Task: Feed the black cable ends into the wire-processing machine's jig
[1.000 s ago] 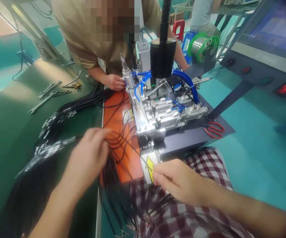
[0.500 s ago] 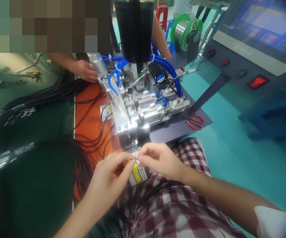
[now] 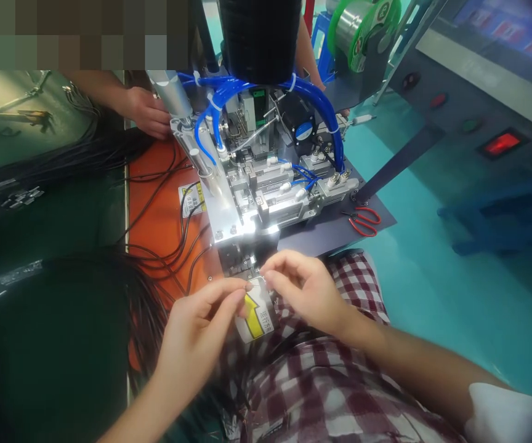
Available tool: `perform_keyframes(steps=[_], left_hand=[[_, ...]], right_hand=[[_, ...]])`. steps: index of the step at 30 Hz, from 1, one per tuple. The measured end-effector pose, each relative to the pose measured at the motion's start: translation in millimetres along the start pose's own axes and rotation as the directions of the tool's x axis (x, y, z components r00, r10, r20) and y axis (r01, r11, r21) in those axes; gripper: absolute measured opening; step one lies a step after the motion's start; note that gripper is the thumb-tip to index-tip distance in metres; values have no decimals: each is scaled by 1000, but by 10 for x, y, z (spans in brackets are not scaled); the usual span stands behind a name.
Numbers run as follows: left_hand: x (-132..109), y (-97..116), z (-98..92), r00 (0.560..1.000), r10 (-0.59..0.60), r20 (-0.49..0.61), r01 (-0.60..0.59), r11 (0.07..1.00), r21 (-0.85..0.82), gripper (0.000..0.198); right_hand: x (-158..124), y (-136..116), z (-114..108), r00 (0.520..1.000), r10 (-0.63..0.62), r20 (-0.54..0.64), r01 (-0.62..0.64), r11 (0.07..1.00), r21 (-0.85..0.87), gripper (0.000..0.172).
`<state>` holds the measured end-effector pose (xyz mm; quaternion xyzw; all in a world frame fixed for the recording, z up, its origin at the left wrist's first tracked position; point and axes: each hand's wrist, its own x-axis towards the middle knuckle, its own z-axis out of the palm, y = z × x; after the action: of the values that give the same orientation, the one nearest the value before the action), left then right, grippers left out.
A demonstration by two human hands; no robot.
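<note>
My left hand point(image 3: 201, 317) is closed in a pinch, thumb against forefinger, just above a white label with a yellow arrow point(image 3: 253, 320). A tiny dark bit shows at its fingertips, too small to name. Close by on the right, my right hand point(image 3: 310, 289) also pinches, its fingertips at the front end of the metal machine point(image 3: 270, 206). Something thin and pale spans the small gap between the hands; I cannot make out what it is. Black cables point(image 3: 192, 231) run over the orange surface left of the machine.
Bundles of black cable point(image 3: 63, 154) lie on the green table at left. A co-worker's hand point(image 3: 148, 114) rests behind the machine. Red-handled cutters point(image 3: 365, 221) lie on its base plate. A solder wire spool point(image 3: 356, 31) and a control panel point(image 3: 487, 80) stand at right.
My hands have drawn slightly apart; their fingertips were together half a second ago. More of the yellow arrow label shows between them. The view has shifted a little.
</note>
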<state>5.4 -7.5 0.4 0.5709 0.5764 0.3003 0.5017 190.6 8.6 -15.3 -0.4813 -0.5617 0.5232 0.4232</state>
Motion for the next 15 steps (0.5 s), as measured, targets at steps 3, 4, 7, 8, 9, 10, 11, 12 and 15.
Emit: perform_keyframes(steps=[3, 4, 7, 8, 9, 10, 11, 12, 15], left_hand=[[17, 29, -16, 997, -72, 17, 73, 995, -71, 30], [28, 44, -18, 996, -91, 20, 93, 991, -95, 31], [50, 79, -18, 991, -132, 30, 135, 980, -149, 32], [52, 82, -18, 989, -142, 32, 146, 976, -160, 32], [50, 81, -20, 988, -149, 36, 153, 974, -170, 32], [48, 77, -23, 988, -152, 37, 157, 972, -176, 32], [44, 70, -26, 987, -154, 37, 158, 971, -178, 31], [40, 63, -29, 988, -153, 37, 157, 972, -177, 31], [34, 42, -30, 988, -150, 40, 154, 974, -166, 31]], right_hand=[[24, 15, 14, 999, -44, -27, 42, 997, -72, 7], [29, 7, 23, 997, -73, -23, 71, 993, -98, 7], [30, -16, 62, 989, -144, -29, 138, 980, -145, 5], [26, -17, 76, 987, -157, -37, 149, 976, -159, 3], [21, -14, 89, 984, -170, -49, 159, 972, -175, 3], [17, -7, 100, 981, -186, -56, 172, 965, -196, 3], [12, 2, 110, 976, -208, -60, 190, 957, -219, 5], [8, 12, 118, 971, -232, -61, 211, 948, -239, 5], [0, 35, 137, 958, -278, -66, 249, 927, -279, 5]])
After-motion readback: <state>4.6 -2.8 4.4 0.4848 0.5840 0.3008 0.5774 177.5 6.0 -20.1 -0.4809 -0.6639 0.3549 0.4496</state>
